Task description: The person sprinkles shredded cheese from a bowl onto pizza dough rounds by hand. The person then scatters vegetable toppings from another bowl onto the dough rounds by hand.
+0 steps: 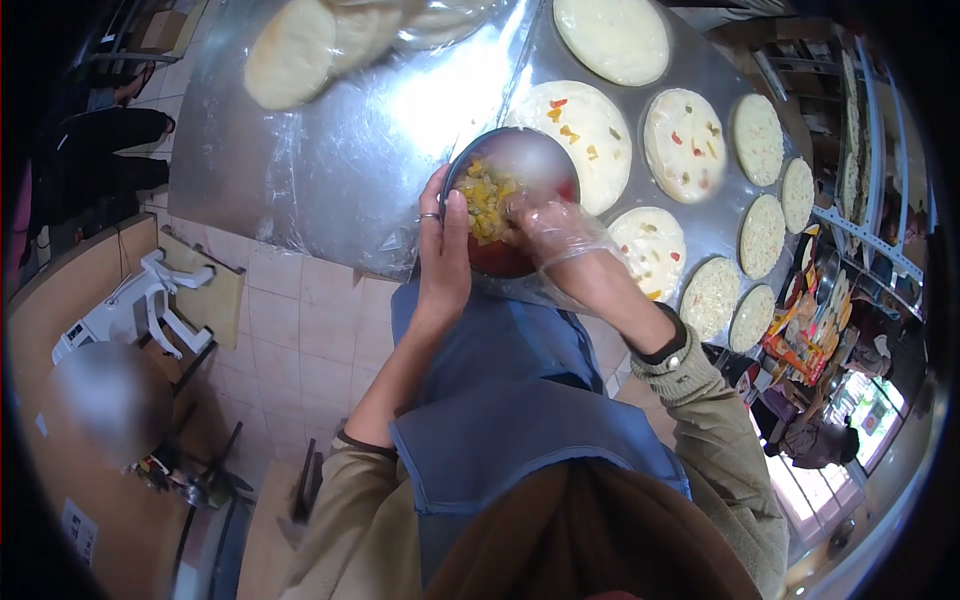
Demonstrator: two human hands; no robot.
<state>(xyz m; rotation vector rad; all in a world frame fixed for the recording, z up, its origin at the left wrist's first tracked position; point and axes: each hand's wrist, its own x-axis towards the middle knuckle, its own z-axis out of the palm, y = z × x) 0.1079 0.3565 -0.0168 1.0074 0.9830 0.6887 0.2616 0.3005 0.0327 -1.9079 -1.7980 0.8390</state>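
My left hand (445, 245), a ring on one finger, grips the left side of a round bowl (503, 261) at the table's near edge. Chopped yellow and green pepper pieces (484, 200) lie inside the bowl, whose inner wall looks reddish. In a clear plastic glove, my right hand (562, 238) reaches over the right rim with its fingers drawn together among the pieces. What its fingertips hold is partly hidden. Just beyond the bowl lies a large flat dough round (598, 160) with a few red and yellow bits. Similar bits dot another dough round (648, 250) to the right.
The metal table (330, 175) carries several more dough rounds (684, 145), some speckled all over. Plain rounds (290, 55) lie at the far left. A wooden desk (90, 270) with a white stand stands left. A person (815, 440) is at far right, shelving beyond.
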